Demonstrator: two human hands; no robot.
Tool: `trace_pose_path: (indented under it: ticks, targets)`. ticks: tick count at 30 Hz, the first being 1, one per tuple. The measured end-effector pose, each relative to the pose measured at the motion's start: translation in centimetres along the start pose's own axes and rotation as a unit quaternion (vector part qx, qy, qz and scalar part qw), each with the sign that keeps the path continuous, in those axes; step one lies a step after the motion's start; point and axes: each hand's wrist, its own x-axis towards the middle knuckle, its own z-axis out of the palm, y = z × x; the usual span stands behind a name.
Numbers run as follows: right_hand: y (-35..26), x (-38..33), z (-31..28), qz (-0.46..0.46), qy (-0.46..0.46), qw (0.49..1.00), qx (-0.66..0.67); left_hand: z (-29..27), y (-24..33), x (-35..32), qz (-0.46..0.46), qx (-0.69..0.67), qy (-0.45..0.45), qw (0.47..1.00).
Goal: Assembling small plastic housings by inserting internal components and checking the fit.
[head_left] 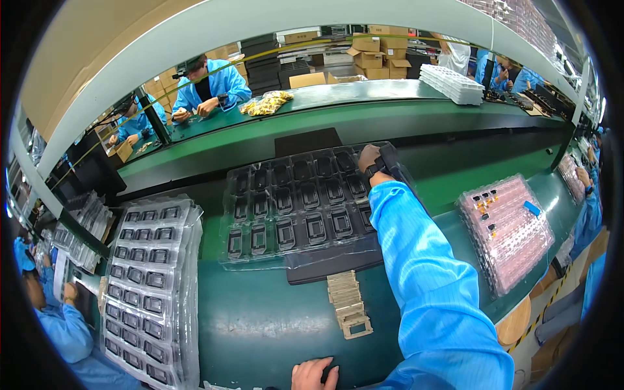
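My right hand (370,158) is stretched far forward, at the far right corner of a clear plastic tray (260,268). It looks closed, but what its fingers hold, if anything, is hidden. Black rectangular frames (286,233) sit in rows in the tray's pockets. The tray lies over a dark flat board (312,270). At the near edge, my left hand (315,375) rests on the green table, partly cut off by the picture. Its fingers are loosely bent and apart, with nothing seen in them. Between my hands lies an overlapping row of thin tan frames (348,302).
At left stands a stack of clear trays (185,286) with black frames. A pink-toned tray stack (507,240) on the right carries small black-and-orange parts and a blue piece (532,208). Beyond a raised ledge, co-workers in blue sit near a yellow bag (268,103) and white trays (452,84).
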Motion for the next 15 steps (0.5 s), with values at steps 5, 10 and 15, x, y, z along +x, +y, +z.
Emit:
trace_pose_path:
  ticks: [5, 10, 15]
  targets:
    - [-9.2, -14.1, -26.1, -0.293, -0.106, 0.944, 0.105, -1.0, -0.4, -0.7, -0.070, 0.109, 0.071, 0.989]
    - [-3.1, -6.8, -23.2, -0.142, -0.076, 0.915, 0.371, 0.5, -1.1, 0.0, -0.016, 0.080, 0.050, 0.995]
    - [8.4, -6.9, -45.0, -0.266, -0.295, 0.730, 0.556, 0.1, -1.1, -0.3, -0.022, 0.063, 0.037, 0.997]
